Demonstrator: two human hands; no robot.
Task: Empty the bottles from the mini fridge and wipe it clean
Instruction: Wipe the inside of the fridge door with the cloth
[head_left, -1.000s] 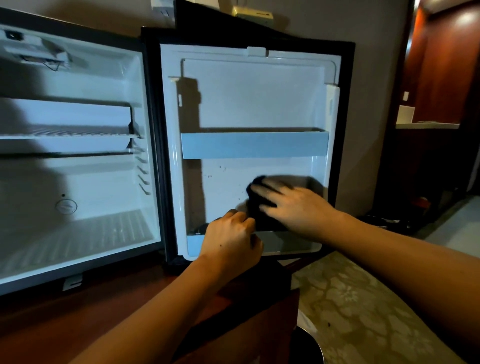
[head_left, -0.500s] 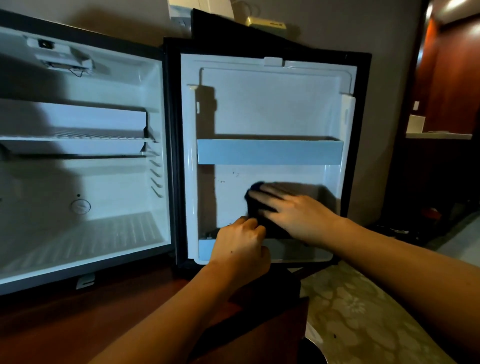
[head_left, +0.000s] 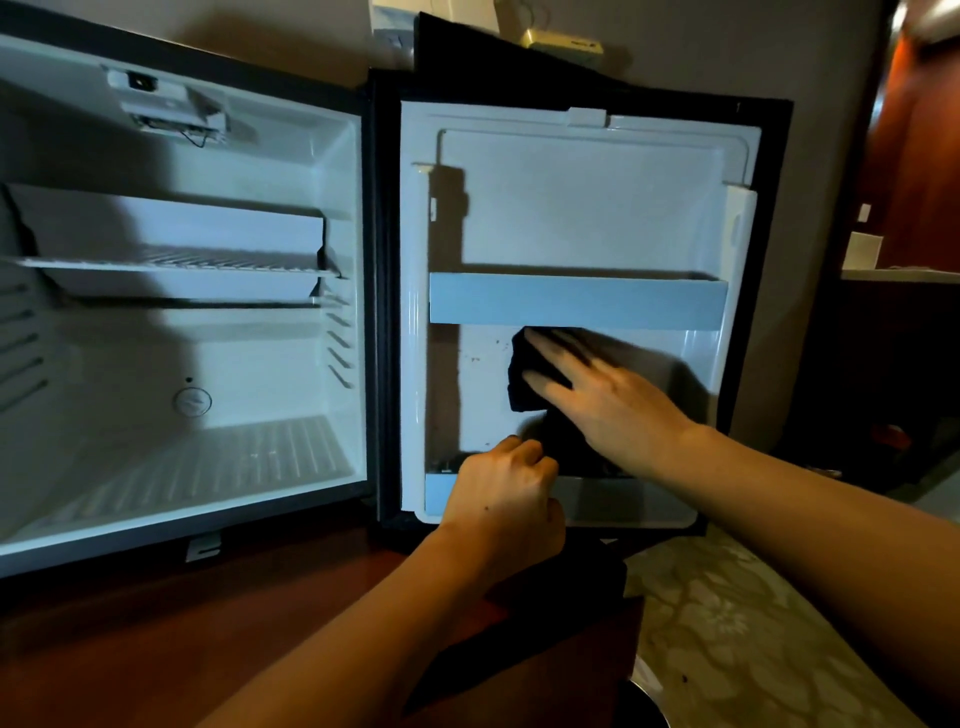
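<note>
Fridge (head_left: 182, 338) on reddish wood counter (head_left: 156, 639)

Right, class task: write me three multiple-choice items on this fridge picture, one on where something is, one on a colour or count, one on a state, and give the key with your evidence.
1. Where is the cloth being pressed?
A. On the inner door panel, below the upper door shelf
B. On the wire rack inside the fridge
C. On the wooden top in front of the fridge

2. What colour is the cloth?
A. White
B. Yellow
C. Black

3. What state is the fridge door in?
A. Shut
B. Swung wide open
C. Taken off and lying on the floor

Key: 1 A, the right hand lays flat fingers on the cloth just under that shelf. 2 C, it shows dark against the pale panel. 3 B, the door's inner side faces the camera beside the open compartment, while the left hand holds its lower shelf rail.
</note>
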